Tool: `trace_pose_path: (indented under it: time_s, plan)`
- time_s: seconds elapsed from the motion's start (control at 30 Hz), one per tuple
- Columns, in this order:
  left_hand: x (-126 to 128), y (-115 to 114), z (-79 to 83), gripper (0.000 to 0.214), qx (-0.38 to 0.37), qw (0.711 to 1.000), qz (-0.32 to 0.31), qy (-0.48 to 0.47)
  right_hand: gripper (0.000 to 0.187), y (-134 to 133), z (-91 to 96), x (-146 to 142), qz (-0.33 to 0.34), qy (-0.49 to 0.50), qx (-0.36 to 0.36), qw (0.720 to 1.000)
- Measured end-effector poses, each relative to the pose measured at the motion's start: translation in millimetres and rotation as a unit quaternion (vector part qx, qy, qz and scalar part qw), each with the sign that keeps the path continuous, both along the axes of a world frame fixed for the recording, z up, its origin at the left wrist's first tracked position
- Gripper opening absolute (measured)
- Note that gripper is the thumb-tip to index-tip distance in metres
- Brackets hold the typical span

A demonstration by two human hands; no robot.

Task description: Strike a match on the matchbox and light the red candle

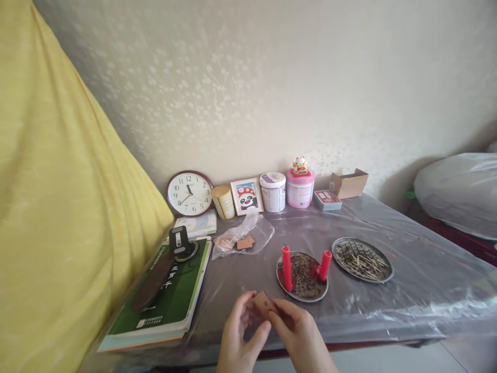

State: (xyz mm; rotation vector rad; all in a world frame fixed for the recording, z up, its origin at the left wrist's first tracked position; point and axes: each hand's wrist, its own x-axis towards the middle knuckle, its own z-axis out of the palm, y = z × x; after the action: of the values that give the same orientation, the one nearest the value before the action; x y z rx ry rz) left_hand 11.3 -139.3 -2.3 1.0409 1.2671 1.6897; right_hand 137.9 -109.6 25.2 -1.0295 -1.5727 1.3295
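Observation:
At the table's front edge, my right hand (295, 327) pinches a small brown matchbox (264, 303) between thumb and fingers. My left hand (243, 331) is curled at the box's other side, its fingertips against it and partly hidden, its thumb lower down. Just beyond the hands, a round metal plate (305, 296) carries a taller upright red candle (287, 268) and a shorter, slightly tilted red candle (325, 266); no flame shows on either. To the right, a second plate (337, 264) holds many used-looking matchsticks (365, 265).
A clear plastic bag (262, 228) with small brown boxes lies behind. Left are a green book (178, 295) and a dark strap-like object (155, 282). Along the wall stand a clock (190, 193), picture frame (247, 197), tins (274, 194), card box (328, 199) and open carton (351, 185).

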Motion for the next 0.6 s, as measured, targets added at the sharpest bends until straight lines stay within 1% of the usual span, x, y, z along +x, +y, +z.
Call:
trace_pose_path:
  time_s: [0.07, 0.13, 0.17, 0.23, 0.3, 0.33, 0.4, 0.47, 0.53, 0.6]
  plan:
    - [-3.2, 1.9, 0.4, 0.034, -0.016, 0.998, -0.030, -0.044, 0.023, -1.3, -5.8, 1.7, -0.021, -0.068, 0.104, 0.992]
    - [-7.5, 3.7, -0.5, 0.030, -0.042, 0.994, -0.061, -0.079, 0.029, -2.2, -11.3, 2.4, -0.024, -0.106, 0.173, 0.979]
    - [-9.8, 4.5, -0.9, 0.030, -0.052, 0.991, -0.074, -0.094, 0.032, -2.4, -13.5, 2.3, -0.024, -0.114, 0.189, 0.975]
    - [-14.1, 5.9, -1.3, 0.031, -0.057, 0.988, -0.083, -0.117, 0.033, -1.7, -16.5, 1.4, -0.033, -0.105, 0.190, 0.976]
    - [-17.1, 6.9, -0.7, 0.034, -0.049, 0.988, -0.069, -0.127, 0.033, -0.1, -17.7, 0.0, -0.047, -0.058, 0.156, 0.985]
    - [-17.8, 7.2, -0.3, 0.036, -0.045, 0.989, -0.061, -0.128, 0.035, 1.0, -17.8, -0.7, -0.046, -0.023, 0.125, 0.991]
    - [-17.6, 7.3, -0.1, 0.037, -0.039, 0.990, -0.053, -0.125, 0.036, 3.4, -17.4, -1.5, -0.035, 0.055, 0.042, 0.997]
    - [-15.9, 6.6, -1.5, 0.037, -0.028, 0.991, -0.059, -0.119, 0.037, 5.9, -17.1, -1.5, -0.026, 0.110, -0.034, 0.993]
    - [-14.2, 5.4, -4.0, 0.037, -0.017, 0.992, -0.064, -0.108, 0.040, 8.0, -17.4, -1.2, -0.033, 0.129, -0.078, 0.988]
    - [-13.9, 4.1, -6.3, 0.036, -0.015, 0.992, -0.073, -0.104, 0.040, 9.1, -18.7, -1.0, -0.039, 0.131, -0.092, 0.986]
